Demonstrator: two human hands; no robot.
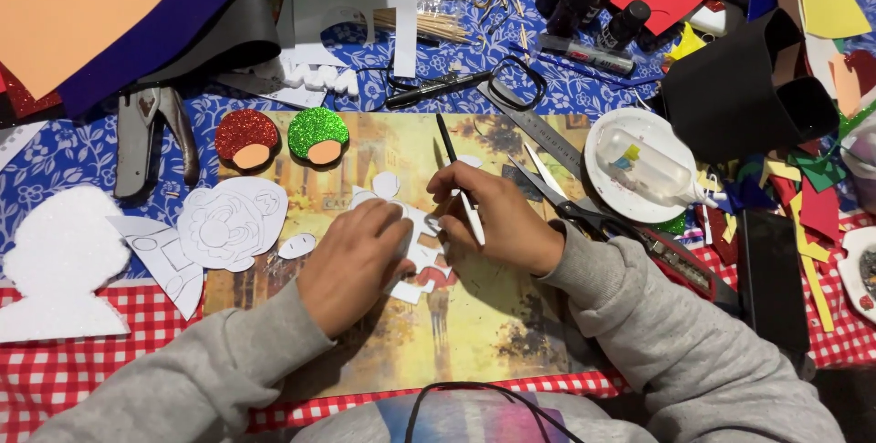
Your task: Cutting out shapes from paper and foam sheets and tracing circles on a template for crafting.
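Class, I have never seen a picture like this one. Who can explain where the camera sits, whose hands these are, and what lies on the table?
The camera is worn on a person's head and looks down, so both grey-sleeved arms are that person's own. The left hand presses flat on a white paper cut-out. The right hand holds a thin pen-like tool with its point down at the paper. They work on a picture mat. Around it lie two glittery mushroom shapes, scissors, a glue bottle on a white plate, and a ruler.
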